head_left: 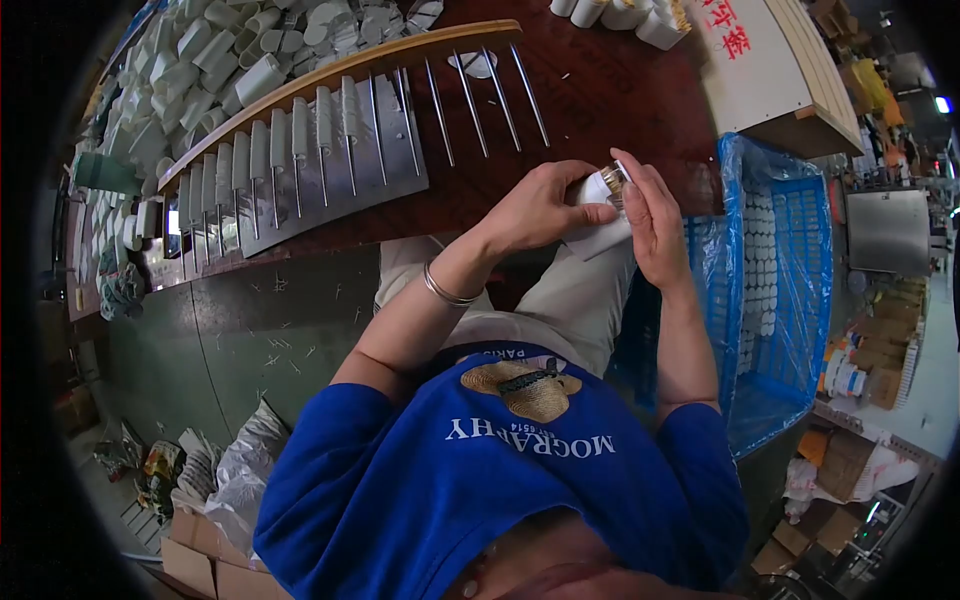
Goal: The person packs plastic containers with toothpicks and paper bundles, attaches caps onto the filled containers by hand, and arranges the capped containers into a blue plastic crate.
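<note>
In front of my lap I hold a white toothpick container [597,228], tilted, with toothpicks showing at its upper end. My left hand [548,208] is closed round its side, the thumb lying across the front. At the upper end my right hand [652,222] presses its fingers against the rim, around a thin clear or pale edge that may be a lid. The palm side of both grips is partly hidden. Left of my hands, a wooden bar with metal rods [470,105] lies on the table; several rods carry white sleeve-like pieces [323,120].
Loose white plastic containers [262,80] are heaped at the back left. More toothpick-filled containers [625,14] stand at the back beside a pale box [765,75] with red writing. A blue crate [800,290], lined with plastic and holding rows of white pieces, stands on my right.
</note>
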Demonstrator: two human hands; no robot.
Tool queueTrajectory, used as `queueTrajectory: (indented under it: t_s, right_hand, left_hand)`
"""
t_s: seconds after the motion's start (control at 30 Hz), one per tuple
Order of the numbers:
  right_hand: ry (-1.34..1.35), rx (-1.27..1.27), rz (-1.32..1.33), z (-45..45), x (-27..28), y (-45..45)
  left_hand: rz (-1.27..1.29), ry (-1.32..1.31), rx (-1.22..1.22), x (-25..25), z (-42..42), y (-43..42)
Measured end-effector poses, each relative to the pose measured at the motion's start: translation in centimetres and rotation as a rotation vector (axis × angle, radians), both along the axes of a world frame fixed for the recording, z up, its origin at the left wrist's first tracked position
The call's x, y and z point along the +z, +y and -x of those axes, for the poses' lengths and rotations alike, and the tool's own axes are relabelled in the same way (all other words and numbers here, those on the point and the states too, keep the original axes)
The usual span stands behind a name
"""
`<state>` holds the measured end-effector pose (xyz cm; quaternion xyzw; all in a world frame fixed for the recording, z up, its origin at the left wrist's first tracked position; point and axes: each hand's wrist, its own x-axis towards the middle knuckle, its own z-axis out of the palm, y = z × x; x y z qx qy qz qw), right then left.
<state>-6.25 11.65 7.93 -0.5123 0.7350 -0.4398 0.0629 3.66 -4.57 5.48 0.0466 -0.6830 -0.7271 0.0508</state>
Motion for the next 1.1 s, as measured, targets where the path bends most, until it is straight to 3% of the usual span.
queueTrajectory:
  t_s: [0.2, 0.27, 0.7, 0.87, 1.1]
  right_hand:
    - [-0.005, 0.006, 0.012, -0.1, -0.3, 0.1]
    - [-0.012, 0.006, 0.019, -0.1, -0.4, 0.1]
    - [-0.002, 0.026, 0.007, -0.1, -1.1, 0.9]
    - [-0.035, 0.009, 0.005, -0.2, -1.6, 0.7]
    - [-0.053, 0.059, -0.006, -0.2, -2.3, 1.1]
  left_hand:
    - [0.061, -0.009, 0.032, 0.0, -0.3, 0.6]
    - [0.198, -0.036, 0.048, 1.2, -0.9, 0.7]
    - [0.142, -0.065, -0.052, 0.7, -0.8, 0.5]
    - [0.260, -0.074, 0.010, 1.1, -0.9, 0.6]
    - [0.214, -0.187, 0.036, -0.1, -0.9, 1.1]
